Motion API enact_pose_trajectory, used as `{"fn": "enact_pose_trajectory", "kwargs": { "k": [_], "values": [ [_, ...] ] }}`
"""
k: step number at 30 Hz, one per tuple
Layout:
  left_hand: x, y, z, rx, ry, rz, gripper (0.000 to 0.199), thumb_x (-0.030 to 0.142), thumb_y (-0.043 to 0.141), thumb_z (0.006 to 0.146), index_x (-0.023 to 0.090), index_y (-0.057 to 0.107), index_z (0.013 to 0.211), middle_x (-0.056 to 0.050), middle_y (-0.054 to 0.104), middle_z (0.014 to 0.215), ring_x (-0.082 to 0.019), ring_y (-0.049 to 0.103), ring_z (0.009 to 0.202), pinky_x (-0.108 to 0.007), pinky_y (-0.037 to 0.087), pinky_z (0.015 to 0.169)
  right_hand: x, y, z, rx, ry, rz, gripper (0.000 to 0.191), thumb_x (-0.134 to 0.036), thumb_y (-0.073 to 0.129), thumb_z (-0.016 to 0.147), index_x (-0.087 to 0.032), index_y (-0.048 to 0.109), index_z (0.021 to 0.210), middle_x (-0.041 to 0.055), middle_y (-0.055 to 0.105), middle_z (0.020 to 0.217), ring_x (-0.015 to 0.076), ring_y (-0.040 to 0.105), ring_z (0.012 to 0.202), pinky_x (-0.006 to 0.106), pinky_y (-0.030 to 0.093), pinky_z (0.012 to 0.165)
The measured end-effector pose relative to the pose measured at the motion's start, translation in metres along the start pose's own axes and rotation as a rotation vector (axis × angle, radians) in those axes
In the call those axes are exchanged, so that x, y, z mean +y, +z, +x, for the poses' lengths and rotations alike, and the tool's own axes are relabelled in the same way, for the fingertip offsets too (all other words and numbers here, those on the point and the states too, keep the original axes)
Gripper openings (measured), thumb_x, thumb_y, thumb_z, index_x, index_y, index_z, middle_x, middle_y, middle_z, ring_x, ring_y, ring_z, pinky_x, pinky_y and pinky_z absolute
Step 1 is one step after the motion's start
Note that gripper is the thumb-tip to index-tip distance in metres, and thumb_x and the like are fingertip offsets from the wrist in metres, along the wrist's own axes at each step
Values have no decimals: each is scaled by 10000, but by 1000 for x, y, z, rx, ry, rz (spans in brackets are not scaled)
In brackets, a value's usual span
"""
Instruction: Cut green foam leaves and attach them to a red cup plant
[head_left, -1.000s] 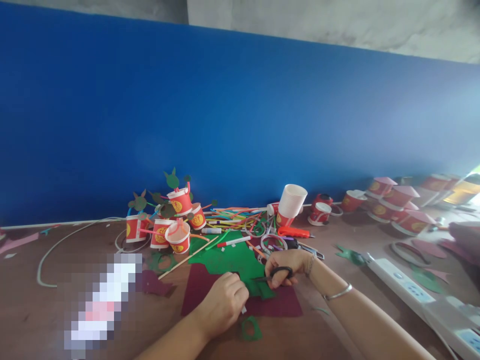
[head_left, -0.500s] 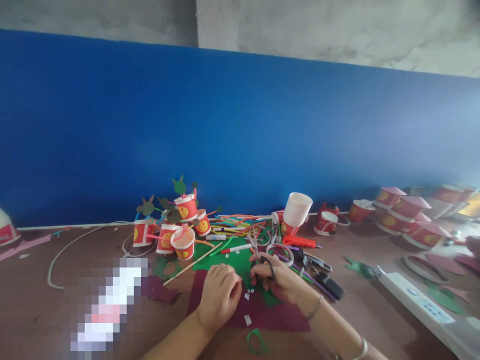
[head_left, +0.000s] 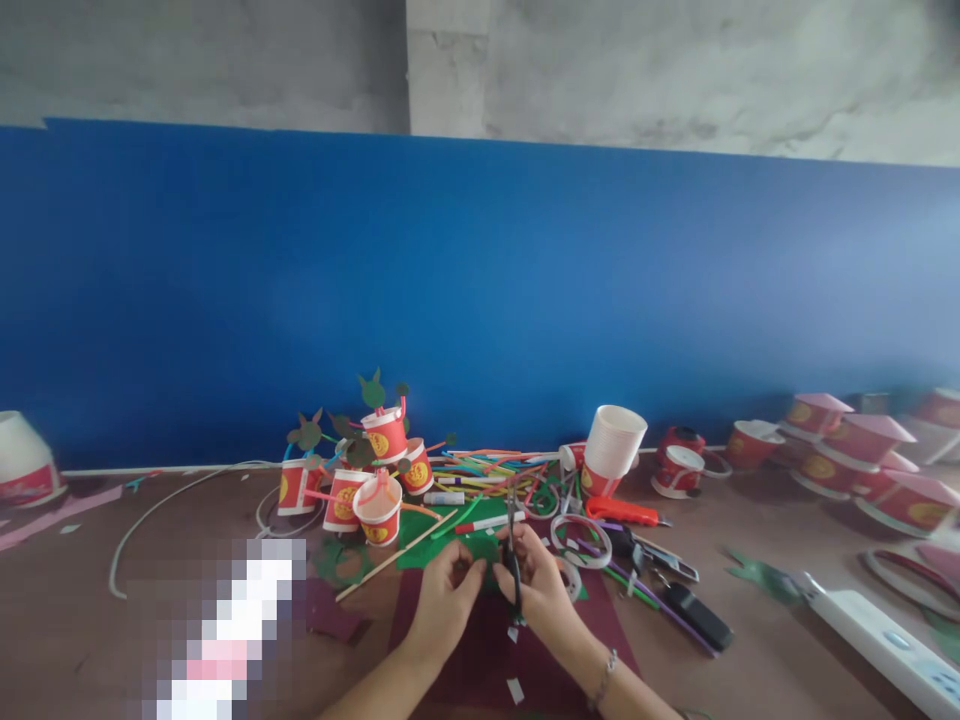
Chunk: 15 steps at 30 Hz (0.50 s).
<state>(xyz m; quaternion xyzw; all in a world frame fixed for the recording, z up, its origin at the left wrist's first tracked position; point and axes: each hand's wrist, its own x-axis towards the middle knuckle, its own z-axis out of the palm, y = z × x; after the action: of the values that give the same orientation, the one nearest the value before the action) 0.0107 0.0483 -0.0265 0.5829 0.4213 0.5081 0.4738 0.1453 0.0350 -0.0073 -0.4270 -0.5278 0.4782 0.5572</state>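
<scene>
My left hand [head_left: 452,592] pinches a small dark green paper piece [head_left: 481,546] between thumb and fingers, above a maroon paper sheet [head_left: 480,665]. Close beside it, my right hand [head_left: 538,582] grips dark-handled scissors [head_left: 514,575], whose blades point away from me. I cannot tell whether the blades touch the paper. A brighter green sheet [head_left: 431,550] lies just beyond my hands. Small white scraps [head_left: 514,690] rest on the maroon sheet. A red and white marker [head_left: 491,523] lies past my fingertips.
Decorated red paper cups [head_left: 379,510] stand at the left, near a wooden stick [head_left: 397,556]. Behind are colourful pipe cleaners [head_left: 480,465] and stacked white cups [head_left: 616,437]. To the right lie tape rolls [head_left: 581,541], an orange glue gun [head_left: 624,512], a black key fob [head_left: 697,617] and a power strip [head_left: 877,640].
My hands have come together, with the left now pinching the green paper near the scissors. The scissors have turned more upright in view. The camera view has shifted slightly.
</scene>
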Motion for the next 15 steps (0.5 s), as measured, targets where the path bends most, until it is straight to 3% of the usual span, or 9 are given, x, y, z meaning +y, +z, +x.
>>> {"fn": "enact_pose_trajectory", "kwargs": {
  "k": [4,9,15],
  "values": [
    [-4,-3,4,87,-84,-132,315,438,576,753,185,421,648,88,351,502,-57,294,425,-189,262,425,4,2,-5,-73,86,37,354,-397,698,697,-203,472,889,-21,542,739,103,501,610,202,405,533],
    [-5,-10,7,213,-64,-82,364,463,527,801,172,462,593,81,342,452,-60,298,404,-191,243,412,2,9,-14,-241,187,17,393,-543,548,785,-196,451,942,-16,554,690,100,504,548,199,418,470],
    [2,-8,3,197,-26,-49,326,418,542,804,166,491,603,41,466,524,-93,426,491,-200,336,479,4,16,-18,-341,163,30,398,-544,545,789,-176,470,921,-16,524,688,114,546,610,175,436,441]
  ]
}}
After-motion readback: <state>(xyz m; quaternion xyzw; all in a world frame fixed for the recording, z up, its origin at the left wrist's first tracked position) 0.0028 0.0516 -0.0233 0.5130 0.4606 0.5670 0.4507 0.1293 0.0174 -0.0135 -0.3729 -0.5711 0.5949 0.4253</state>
